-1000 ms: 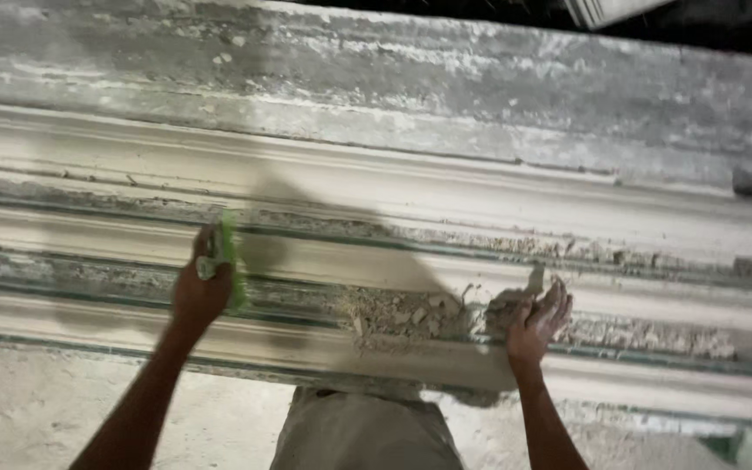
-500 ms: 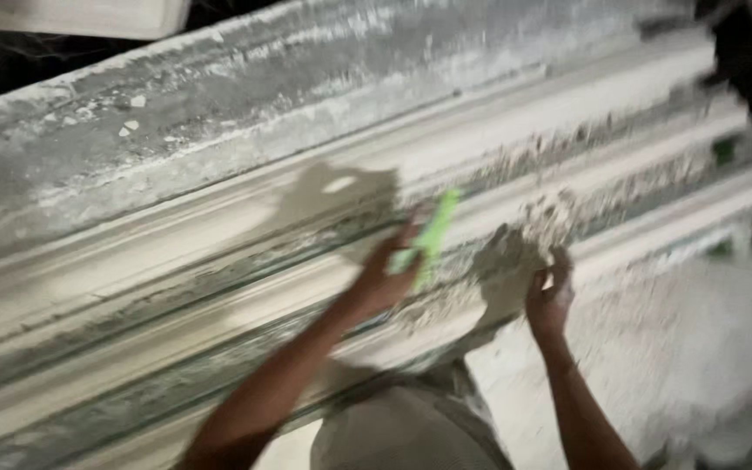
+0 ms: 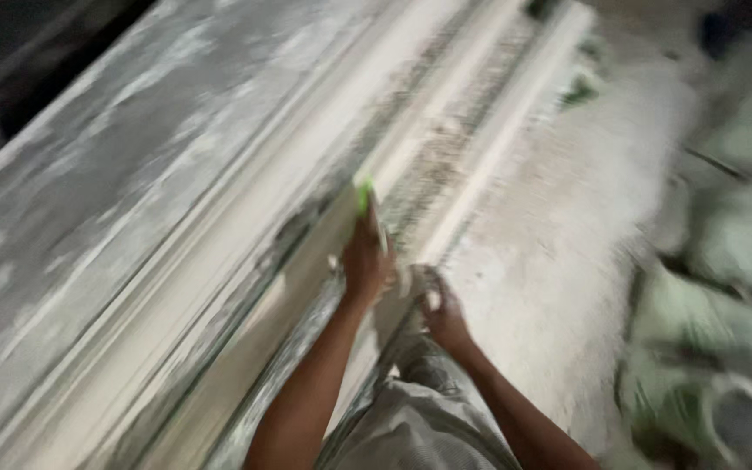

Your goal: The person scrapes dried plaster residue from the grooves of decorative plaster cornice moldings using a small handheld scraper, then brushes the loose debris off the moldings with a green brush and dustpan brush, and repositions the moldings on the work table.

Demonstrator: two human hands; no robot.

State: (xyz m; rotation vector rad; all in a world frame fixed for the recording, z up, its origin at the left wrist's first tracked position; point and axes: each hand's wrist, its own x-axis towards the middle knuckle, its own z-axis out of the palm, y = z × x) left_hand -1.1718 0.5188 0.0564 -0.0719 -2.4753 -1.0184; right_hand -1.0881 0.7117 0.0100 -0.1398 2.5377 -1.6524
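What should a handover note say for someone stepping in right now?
Left hand: closed on a green tool, tip against the long white moulding.
Right hand: on the moulding's near edge, beside the left; what it holds is too blurred to tell.
Moulding runs diagonally across the bench, ridges and grooves visible, rough crumbly patches in the grooves beyond the hands.
Done: cannot be judged from this blurred frame.
Left: the rough patches in the grooves remain.
Pale bags lie on the floor at right.
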